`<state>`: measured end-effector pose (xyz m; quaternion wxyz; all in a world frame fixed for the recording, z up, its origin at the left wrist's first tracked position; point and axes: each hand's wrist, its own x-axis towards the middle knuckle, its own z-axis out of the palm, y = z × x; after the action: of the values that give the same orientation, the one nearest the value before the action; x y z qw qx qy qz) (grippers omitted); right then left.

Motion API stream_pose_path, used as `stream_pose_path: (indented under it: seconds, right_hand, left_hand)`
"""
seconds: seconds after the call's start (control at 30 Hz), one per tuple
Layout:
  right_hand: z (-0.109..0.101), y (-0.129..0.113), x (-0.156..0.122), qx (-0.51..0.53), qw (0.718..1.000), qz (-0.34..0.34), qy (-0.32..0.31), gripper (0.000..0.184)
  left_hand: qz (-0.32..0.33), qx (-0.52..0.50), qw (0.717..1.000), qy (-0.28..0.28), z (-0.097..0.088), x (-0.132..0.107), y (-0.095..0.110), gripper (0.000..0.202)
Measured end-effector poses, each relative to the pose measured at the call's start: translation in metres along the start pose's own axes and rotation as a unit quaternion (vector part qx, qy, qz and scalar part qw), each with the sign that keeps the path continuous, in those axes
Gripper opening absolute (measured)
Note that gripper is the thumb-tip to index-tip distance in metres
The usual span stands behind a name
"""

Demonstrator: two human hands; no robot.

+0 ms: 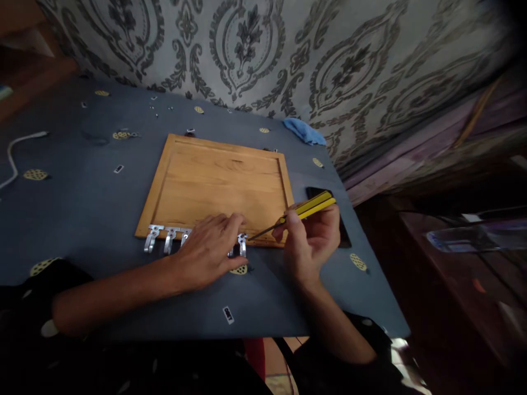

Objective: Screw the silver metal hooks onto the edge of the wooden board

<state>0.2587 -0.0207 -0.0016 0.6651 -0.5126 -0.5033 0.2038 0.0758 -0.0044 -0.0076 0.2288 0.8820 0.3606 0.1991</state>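
Note:
A framed wooden board [222,181] lies flat on the table, with several silver metal hooks [151,241] along its near edge. My left hand [208,249] rests over that edge and covers part of the hook row. Its index finger and thumb are spread to either side of the rightmost visible hook [242,244]. My right hand [310,241] is closed around a screwdriver [310,206] with a yellow and black handle. The screwdriver slants down to the left, its tip beside that hook at the board's edge. Any screw under the tip is too small to make out.
A dark phone-like object [345,233] lies behind my right hand. A blue cloth [304,131] sits at the table's back edge by the patterned wall. Tiny loose pieces [156,114] lie at the back left. A white cable [14,159] runs along the left side.

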Motion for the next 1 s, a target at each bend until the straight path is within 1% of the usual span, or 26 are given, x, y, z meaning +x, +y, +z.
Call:
stream_pose_path:
  seconds: [0.13, 0.27, 0.4, 0.63, 0.9, 1.0]
  right_hand:
    - [-0.0004, 0.0031, -0.0042, -0.013, 1.000, -0.022, -0.005, 0.022]
    - [-0.0015, 0.0025, -0.0026, -0.031, 0.999, -0.029, -0.018, 0.024]
    - [-0.0016, 0.0031, -0.0026, -0.045, 0.998, -0.033, -0.016, 0.022]
    - [0.0007, 0.0019, -0.0030, -0.017, 0.999, -0.043, -0.022, 0.019]
    - [0.0019, 0.0021, -0.0026, -0.024, 0.998, -0.042, -0.031, 0.020]
    - [0.0014, 0.0033, -0.0036, -0.009, 0.998, -0.052, -0.041, 0.021]
  left_hand:
    - [-0.015, -0.009, 1.000, -0.012, -0.0010, 0.0000, 0.0015, 0.051]
    - [-0.015, -0.011, 1.000, -0.007, -0.0015, -0.0001, 0.0015, 0.053]
    - [-0.005, -0.011, 1.000, 0.003, -0.0008, -0.0006, 0.0009, 0.054]
    - [0.003, -0.011, 1.000, 0.004, -0.0010, -0.0005, 0.0005, 0.055]
    - [0.000, 0.004, 1.000, -0.002, -0.0015, 0.0008, 0.0008, 0.058]
    - [0.000, 0.004, 1.000, -0.013, -0.0026, 0.0008, 0.0011, 0.057]
